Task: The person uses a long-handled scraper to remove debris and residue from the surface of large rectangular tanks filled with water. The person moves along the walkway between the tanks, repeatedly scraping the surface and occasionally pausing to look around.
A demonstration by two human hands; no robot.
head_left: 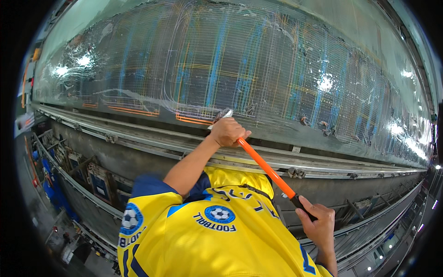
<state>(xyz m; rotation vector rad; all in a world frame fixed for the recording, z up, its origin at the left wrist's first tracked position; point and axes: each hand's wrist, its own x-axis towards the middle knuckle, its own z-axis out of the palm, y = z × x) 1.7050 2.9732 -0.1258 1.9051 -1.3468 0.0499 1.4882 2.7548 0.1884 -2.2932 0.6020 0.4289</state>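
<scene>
A long orange-handled tool (265, 165) slants across the front of my body. Its lower end has a black grip, and my right hand (317, 220) is closed around it at waist level. My left hand (226, 132) is wrapped round the upper part, above the edge of a long glossy panel (277, 60). A small crumpled silvery-white piece (223, 115) sticks out past my left fingers; whether it is the tool's head or something separate, I cannot tell. Thin coloured lines in blue, yellow, green and orange run over the panel's wet-looking dark surface.
A metal rail (152, 143) runs along the panel's near edge, between it and me. Dark scraps (326, 128) lie on the panel to the right. Metal framework (99, 182) and a blue thing (54, 189) are at the lower left. Bright lights reflect off the surface.
</scene>
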